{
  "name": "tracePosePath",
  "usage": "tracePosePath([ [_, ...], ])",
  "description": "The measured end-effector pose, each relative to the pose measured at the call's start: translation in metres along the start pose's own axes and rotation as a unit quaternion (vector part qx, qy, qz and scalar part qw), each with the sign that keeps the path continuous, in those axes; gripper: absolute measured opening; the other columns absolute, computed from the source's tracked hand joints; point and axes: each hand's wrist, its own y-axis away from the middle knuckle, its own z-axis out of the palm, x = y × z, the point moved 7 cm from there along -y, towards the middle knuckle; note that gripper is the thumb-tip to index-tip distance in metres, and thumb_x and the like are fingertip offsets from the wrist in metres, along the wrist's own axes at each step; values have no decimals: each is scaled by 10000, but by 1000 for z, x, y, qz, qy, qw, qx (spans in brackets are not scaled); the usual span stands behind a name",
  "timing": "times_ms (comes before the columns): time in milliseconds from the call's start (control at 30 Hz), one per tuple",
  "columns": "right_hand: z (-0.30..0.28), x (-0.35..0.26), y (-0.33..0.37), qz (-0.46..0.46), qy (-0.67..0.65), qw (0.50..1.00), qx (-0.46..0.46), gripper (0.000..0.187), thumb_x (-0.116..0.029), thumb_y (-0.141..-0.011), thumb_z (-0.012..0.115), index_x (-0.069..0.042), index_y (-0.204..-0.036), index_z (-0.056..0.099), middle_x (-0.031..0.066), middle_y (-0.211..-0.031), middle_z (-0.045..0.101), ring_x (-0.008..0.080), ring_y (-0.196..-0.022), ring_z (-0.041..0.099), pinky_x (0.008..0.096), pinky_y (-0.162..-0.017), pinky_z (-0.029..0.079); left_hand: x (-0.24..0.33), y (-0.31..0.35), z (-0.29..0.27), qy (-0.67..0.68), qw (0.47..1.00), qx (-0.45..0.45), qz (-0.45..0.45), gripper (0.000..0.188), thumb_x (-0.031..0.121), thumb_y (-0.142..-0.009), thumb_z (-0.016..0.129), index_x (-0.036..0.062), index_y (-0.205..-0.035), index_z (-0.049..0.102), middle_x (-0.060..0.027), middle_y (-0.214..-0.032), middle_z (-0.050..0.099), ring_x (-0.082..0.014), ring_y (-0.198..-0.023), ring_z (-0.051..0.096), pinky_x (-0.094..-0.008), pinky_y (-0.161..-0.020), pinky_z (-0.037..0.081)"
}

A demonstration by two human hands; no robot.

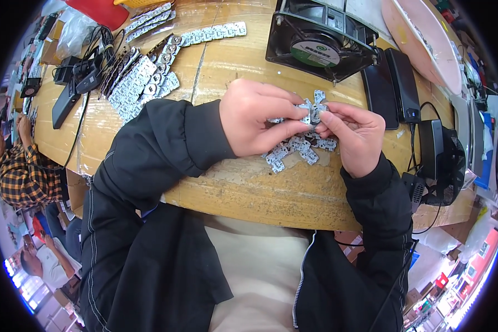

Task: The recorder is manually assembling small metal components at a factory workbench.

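Note:
Over the wooden table, my left hand (253, 117) comes in from the left with thumb and fingertips pinched on a small grey-white circuit board (317, 103). My right hand (355, 134) grips the same piece from the other side, thumb against fingers. Whether it is one board or two pressed together I cannot tell. Beneath and just in front of my fingers lies a loose pile of similar small boards (293, 148), partly hidden by the hands. To the far left, sheets of joined boards (131, 83) lie overlapped, with a strip of boards (216, 33) beside them.
A black square fan (322, 47) stands beyond my hands. Right of it lie flat black devices (399, 88) and a pink basin (423, 44). Black adapters and cables (86, 77) clutter the far left, near a red container (102, 12). A person in a plaid shirt (30, 177) sits at left.

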Motion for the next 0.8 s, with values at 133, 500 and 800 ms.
tracePosePath([
  [133, -2, -1, -2, -2, -27, 1000, -8, 181, -2, -893, 627, 99, -1041, 652, 144, -822, 693, 148, -681, 668, 229, -622, 538, -7, 1, 0, 15, 1000, -12, -18, 152, 92, -736, 772, -4, -831, 701, -167, -785, 688, -293, -685, 686, -323, -600, 556],
  [500, -4, -7, -2, -15, 48, 999, -5, 131, -1, -865, 663, 67, -975, 686, 109, -788, 688, 116, -644, 628, 203, -582, 495, 2, -1, -9, 20, 1000, 22, 2, 159, 74, -728, 782, -8, -839, 702, -166, -829, 698, -285, -711, 693, -315, -624, 562],
  [800, 2, -7, -1, 4, 23, 1000, -16, 88, 7, -860, 669, 70, -918, 688, 91, -742, 674, 105, -613, 617, 212, -585, 500, 8, 1, 0, 104, 992, -29, 60, 197, 39, -705, 801, -5, -874, 709, -163, -905, 701, -327, -790, 688, -347, -697, 568],
])
